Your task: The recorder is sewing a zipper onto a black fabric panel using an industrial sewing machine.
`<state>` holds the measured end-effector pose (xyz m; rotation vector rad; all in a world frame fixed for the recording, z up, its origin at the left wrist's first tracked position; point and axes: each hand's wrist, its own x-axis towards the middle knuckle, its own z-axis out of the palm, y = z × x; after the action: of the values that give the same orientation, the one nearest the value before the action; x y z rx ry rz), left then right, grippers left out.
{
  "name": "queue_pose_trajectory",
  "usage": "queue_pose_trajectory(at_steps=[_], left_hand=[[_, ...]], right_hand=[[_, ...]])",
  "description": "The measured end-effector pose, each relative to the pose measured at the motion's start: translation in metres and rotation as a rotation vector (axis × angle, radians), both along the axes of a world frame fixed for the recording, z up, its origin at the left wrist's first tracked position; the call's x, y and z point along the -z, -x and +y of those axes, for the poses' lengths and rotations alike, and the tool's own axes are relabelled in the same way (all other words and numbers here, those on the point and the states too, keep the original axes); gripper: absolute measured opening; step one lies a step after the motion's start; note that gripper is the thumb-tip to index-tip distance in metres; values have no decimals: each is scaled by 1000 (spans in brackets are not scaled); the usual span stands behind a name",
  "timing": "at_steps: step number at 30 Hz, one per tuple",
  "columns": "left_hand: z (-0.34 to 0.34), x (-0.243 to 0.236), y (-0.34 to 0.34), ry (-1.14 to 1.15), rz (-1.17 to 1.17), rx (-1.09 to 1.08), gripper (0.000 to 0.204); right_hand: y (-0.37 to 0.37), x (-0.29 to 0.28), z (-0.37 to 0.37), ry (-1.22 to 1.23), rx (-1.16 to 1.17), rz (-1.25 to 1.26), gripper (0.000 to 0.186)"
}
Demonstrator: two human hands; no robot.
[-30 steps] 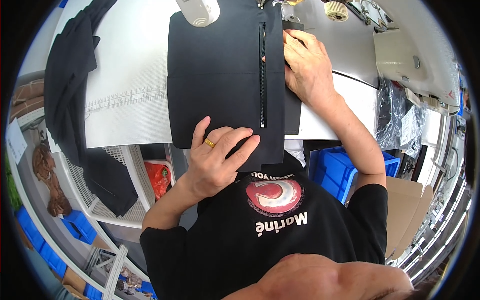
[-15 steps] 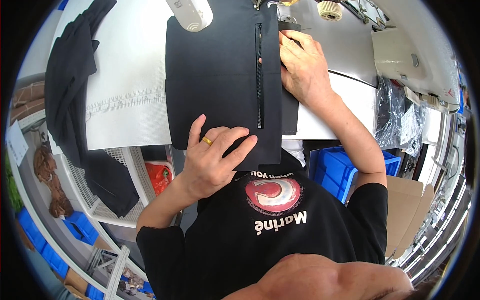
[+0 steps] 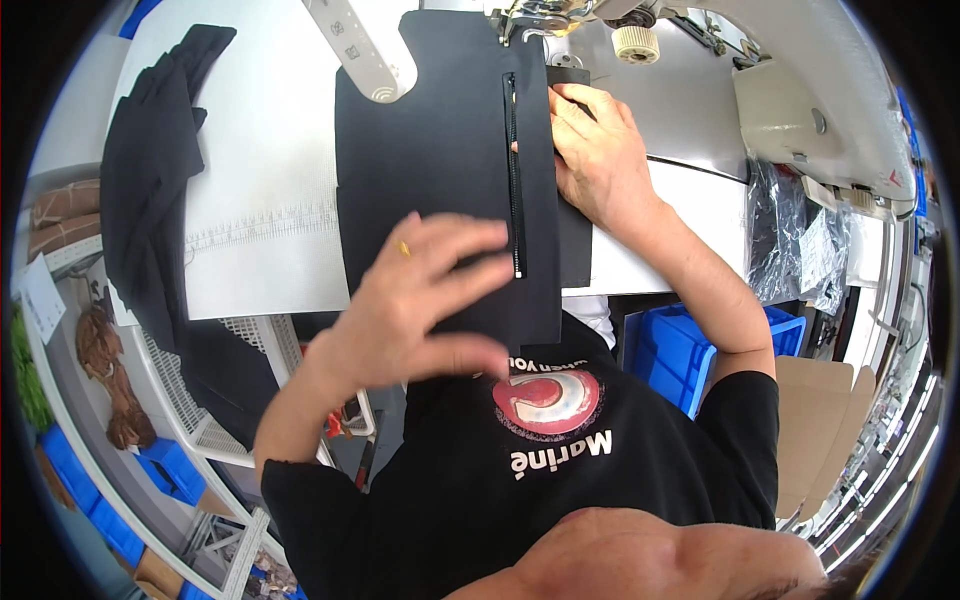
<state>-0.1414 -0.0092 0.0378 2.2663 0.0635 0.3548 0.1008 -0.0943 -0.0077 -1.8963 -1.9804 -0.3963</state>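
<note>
White tabletop (image 3: 265,260) bears black zippered cloth (image 3: 430,150) overhanging its near edge, which could skew if left hand (image 3: 400,300), fingers spread, adds no steadying; right hand's (image 3: 605,160) fingers sit partly beneath, pinch unclear.

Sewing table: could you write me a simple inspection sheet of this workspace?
Surface: white sewing table with a printed ruler scale.
Job's things: black fabric panel with a zipper, near the sewing machine.
Clutter: black cloth along the table's left side; plastic-wrapped package at right.
Hands: left hand spread, blurred, over the panel; right hand at its right edge, fingers partly hidden.
Cables: nothing clearly seen.
Surroundings: white plastic basket, blue crate, cardboard box.
</note>
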Motion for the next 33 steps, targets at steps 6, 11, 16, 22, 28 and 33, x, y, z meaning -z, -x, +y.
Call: queue_pose_trajectory(at_steps=[6,11,16,22,28,33], left_hand=[[50,41,-70,-421,-208,-327,28],[54,47,-83,-414,-260,-344,28],[53,46,-84,-391,-270,-367,31],[53,48,-84,-394,-265,-365,31],[54,47,-85,-436,-312,-345,26],[55,45,-85,-530,-310,-330,26]], right_hand=[[-1,1,0,-3,-3,-9,36],[0,1,0,7,-13,0,34],[1,-1,1,19,-26,7,33],[2,-2,3,-7,-21,23,33],[3,-4,3,2,-16,21,38],[2,-3,3,4,-17,24,30]])
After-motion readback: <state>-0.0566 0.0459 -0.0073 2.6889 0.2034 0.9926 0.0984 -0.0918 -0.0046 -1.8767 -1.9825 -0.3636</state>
